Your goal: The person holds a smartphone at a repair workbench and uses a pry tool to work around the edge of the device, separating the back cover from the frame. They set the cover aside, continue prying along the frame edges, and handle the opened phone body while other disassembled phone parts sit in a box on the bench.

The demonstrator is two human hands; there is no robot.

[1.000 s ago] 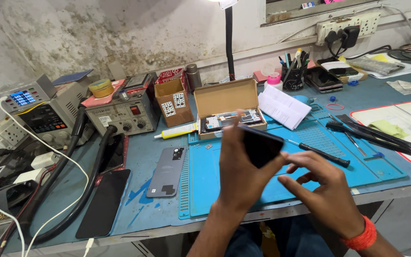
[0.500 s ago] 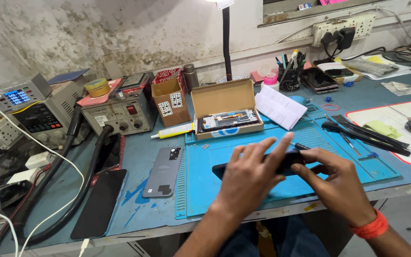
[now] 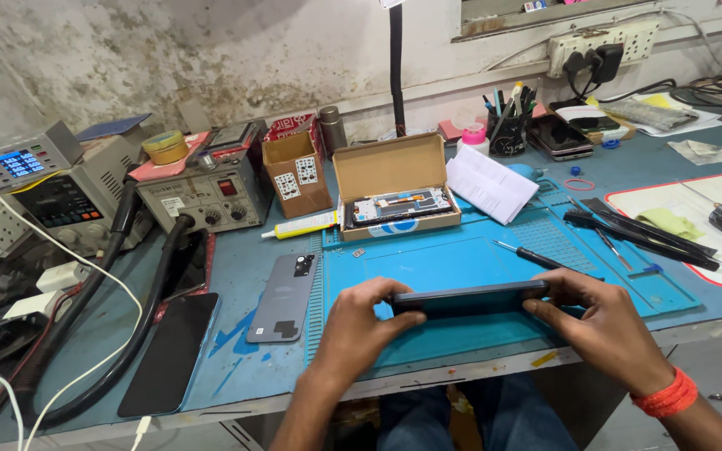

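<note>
Two hands, left hand [image 3: 359,319] and right hand [image 3: 599,321], fingers closed on each end of one slim, dark, glossy rectangular phone [image 3: 468,297] above one blue ribbed rubber mat [image 3: 453,259] on the desk [image 3: 236,367].

Left of centre in the frame, a small brown cardboard box [image 3: 297,174] stands open-topped, with two white square labels [image 3: 294,182] on its front. At centre, a flat brown carton [image 3: 396,185] lies with its lid raised; a white and blue patch shows on its front wall. At upper left, a grey bench meter [image 3: 25,159] carries a lit blue screen [image 3: 15,160], and beneath it a darker unit shows a black display [image 3: 53,200]. A grey station [image 3: 202,194] beside them has a small red display [image 3: 227,187]. A black screen panel [image 3: 170,352] lies flat at lower left.
</note>
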